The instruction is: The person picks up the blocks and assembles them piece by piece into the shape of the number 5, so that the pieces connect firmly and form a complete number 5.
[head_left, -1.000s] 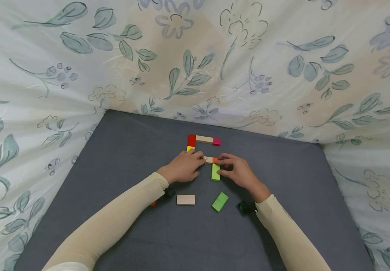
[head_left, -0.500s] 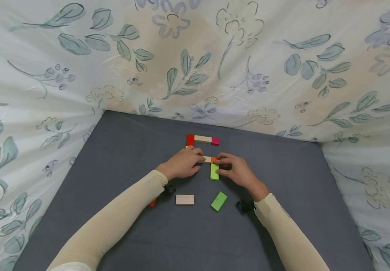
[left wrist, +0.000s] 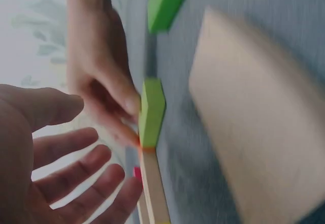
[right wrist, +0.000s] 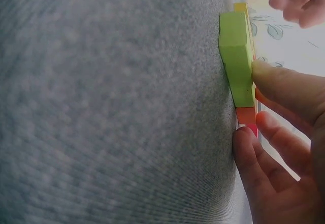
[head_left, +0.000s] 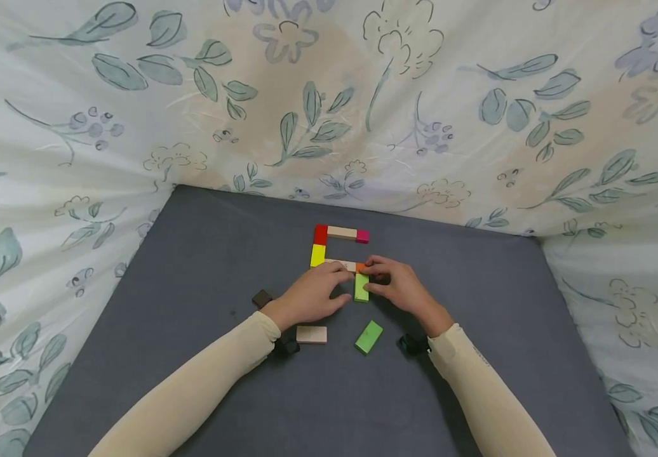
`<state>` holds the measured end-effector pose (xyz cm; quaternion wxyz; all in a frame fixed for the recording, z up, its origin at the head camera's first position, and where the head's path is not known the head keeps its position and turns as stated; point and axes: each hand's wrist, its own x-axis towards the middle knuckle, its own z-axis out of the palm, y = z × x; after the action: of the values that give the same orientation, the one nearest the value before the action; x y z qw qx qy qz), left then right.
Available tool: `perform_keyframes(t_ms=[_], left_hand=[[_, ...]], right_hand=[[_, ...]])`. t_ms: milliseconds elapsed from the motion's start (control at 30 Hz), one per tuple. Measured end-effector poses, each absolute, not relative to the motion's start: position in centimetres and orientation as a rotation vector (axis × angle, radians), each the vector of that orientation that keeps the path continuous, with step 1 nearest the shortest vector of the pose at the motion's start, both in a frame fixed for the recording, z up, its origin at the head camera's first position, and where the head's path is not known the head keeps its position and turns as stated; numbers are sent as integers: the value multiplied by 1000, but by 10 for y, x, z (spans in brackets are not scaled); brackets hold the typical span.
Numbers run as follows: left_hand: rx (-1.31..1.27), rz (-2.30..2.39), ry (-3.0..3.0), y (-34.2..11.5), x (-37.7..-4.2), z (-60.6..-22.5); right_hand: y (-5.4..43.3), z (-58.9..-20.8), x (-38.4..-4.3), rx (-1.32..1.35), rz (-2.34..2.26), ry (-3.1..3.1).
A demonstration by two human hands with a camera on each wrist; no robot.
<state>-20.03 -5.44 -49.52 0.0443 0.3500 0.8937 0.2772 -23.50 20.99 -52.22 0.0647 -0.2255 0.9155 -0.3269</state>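
My right hand [head_left: 397, 285] reaches in from the right. Its thumb rests against the light green block [head_left: 361, 289], and its other fingertips touch the small orange block [right wrist: 247, 115] at that block's far end. A pale wooden block [head_left: 340, 265] runs leftward from the orange one to a yellow block [head_left: 317, 255]. My left hand [head_left: 313, 293] hovers just left of the light green block, fingers spread and nothing held, as the left wrist view shows. Beyond the yellow block a red block [head_left: 320, 235], a pale strip [head_left: 342, 233] and a magenta block [head_left: 362, 236] continue the outline.
Nearer me on the grey cloth lie a loose pale block [head_left: 311, 334] and a darker green block [head_left: 369, 337]. A dark brown block [head_left: 261, 298] sits left of my left wrist. Flowered fabric [head_left: 329, 127] hangs behind and along the sides.
My left hand has come off the pale and yellow blocks and shifted toward me and right, uncovering the yellow and dark brown blocks. My right hand stays at the orange and light green blocks.
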Motion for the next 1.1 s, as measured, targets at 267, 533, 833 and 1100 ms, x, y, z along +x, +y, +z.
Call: perform_keyframes(t_ms=[267, 533, 833, 1100], left_hand=[[1060, 798, 2724, -35, -164, -499], [988, 678, 2761, -14, -136, -506], [1013, 633, 2795, -4, -127, -518], [1015, 680, 2769, 1, -124, -518]], right_hand=[[212, -523, -233, -712, -975, 2777], [210, -521, -232, -729, -991, 2782], [210, -523, -233, -704, -992, 2774], [211, -524, -232, -743, -1010, 2778]])
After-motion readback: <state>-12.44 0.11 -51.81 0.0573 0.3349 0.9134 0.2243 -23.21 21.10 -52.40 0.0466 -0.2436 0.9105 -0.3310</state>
